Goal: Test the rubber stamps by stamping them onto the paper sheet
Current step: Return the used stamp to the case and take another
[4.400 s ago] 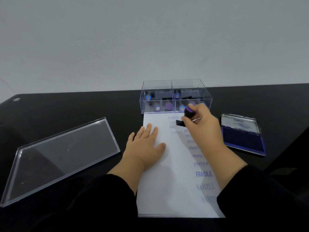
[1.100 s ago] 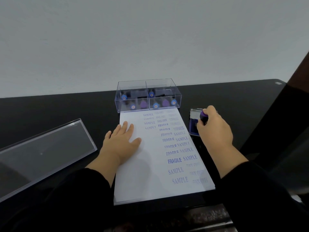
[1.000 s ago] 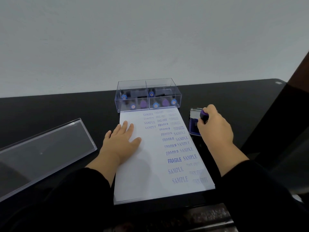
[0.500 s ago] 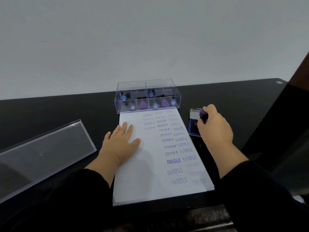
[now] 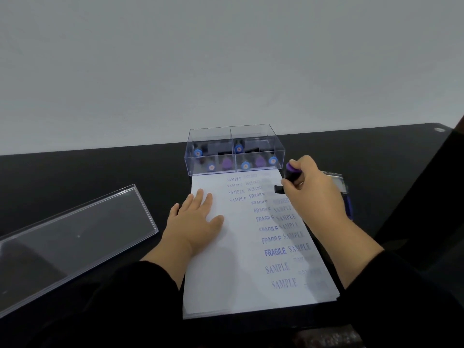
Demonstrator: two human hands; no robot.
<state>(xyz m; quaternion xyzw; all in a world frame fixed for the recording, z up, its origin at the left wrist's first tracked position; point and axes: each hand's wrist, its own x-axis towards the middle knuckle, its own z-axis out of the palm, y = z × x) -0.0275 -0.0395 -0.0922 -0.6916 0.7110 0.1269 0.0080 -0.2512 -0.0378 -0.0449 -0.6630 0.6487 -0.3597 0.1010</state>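
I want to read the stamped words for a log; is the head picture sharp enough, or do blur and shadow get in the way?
Head view: FRAGILE reads clearly mid-sheet; the far-edge prints are small and faint; the right hand casts a soft shadow over prints beneath it.

Right hand moved off the ink pad, where it was pressing the stamp half a second ago, and carried across to the upper right of the paper. Stamp now gripped over the sheet's right-hand column, near the box, black base tilted toward the paper; contact with the sheet cannot be told. Pad uncovered in part, its right edge showing behind the wrist. Compared with 4.4 s ago, ended up close to the same stamping spot at the top of the sheet. View shifted slightly between frames.
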